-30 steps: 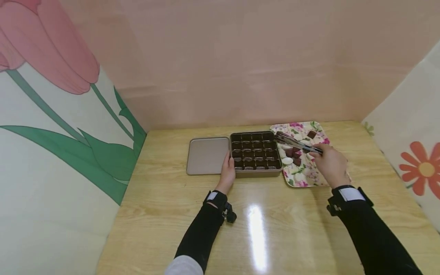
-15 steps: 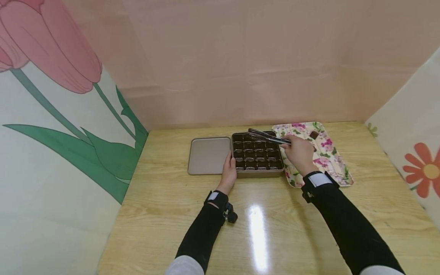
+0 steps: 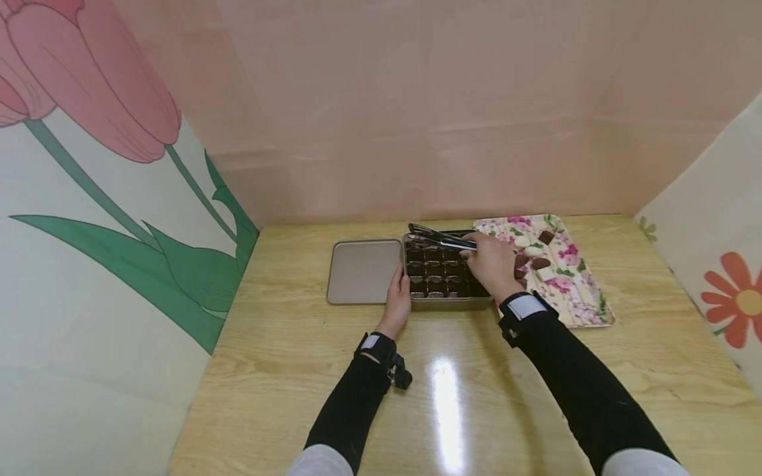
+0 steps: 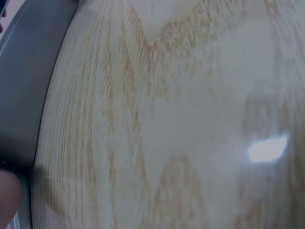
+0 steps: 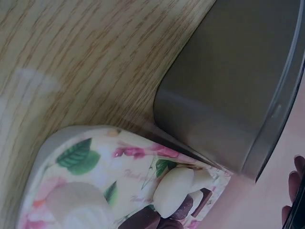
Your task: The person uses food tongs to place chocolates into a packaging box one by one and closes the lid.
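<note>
In the head view my right hand (image 3: 493, 264) grips metal tongs (image 3: 443, 239) with dark handles. Their tips are over the far left compartments of a tin box (image 3: 451, 304) with a dark divided insert (image 3: 437, 270). Whether the tongs pinch anything is too small to tell. My left hand (image 3: 397, 301) rests against the tin's left side with its fingers straight. Right of the tin lies a floral tray (image 3: 559, 304) with brown chocolates (image 3: 540, 263) and white ones (image 5: 174, 191). A fingertip (image 4: 8, 198) shows beside the tin wall (image 4: 26, 95) in the left wrist view.
A flat metal lid (image 3: 364, 272) lies left of the tin. The wooden table (image 3: 333, 370) reaches back to a pinkish backdrop (image 3: 381, 119), with flower-printed panels at both sides. The tray's left edge is close against the tin.
My right hand has carried the tongs leftward from above the tray to the tin's far left corner. The left hand stays at the tin's side.
</note>
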### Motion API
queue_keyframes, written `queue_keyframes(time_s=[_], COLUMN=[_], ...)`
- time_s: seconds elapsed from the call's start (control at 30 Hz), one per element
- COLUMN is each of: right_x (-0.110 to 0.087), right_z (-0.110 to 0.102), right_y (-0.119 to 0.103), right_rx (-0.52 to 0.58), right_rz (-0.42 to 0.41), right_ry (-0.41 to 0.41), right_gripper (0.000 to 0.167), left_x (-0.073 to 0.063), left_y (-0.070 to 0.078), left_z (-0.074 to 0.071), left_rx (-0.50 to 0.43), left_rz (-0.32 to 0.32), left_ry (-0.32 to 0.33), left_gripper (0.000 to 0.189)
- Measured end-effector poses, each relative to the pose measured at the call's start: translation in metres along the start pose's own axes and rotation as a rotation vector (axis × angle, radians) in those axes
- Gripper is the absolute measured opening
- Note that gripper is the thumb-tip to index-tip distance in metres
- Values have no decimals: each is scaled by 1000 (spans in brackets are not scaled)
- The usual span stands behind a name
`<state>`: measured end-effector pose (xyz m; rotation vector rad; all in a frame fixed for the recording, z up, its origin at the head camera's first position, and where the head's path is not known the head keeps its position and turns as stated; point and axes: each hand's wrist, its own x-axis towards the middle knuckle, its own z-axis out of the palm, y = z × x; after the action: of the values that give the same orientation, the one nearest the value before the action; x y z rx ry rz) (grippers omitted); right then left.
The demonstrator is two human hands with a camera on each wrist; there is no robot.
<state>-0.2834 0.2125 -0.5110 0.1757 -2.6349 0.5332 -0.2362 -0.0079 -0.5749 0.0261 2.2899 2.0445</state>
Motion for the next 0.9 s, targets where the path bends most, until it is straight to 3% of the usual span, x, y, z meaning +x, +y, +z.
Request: queue_keyframes(time_s=[0.57, 0.9], right_x=[-4, -11], right_z=[-9, -31], right_y=[11, 44], right_rx=[-4, -18], right_rz=[52, 111], right_ry=[-80, -85], right_gripper=[30, 32], left_x=[2, 3], left_y=[1, 1], left_z=[0, 1], left_rx=[22, 43], left_rz=[17, 15], left_ry=[-6, 5], left_gripper=[53, 53])
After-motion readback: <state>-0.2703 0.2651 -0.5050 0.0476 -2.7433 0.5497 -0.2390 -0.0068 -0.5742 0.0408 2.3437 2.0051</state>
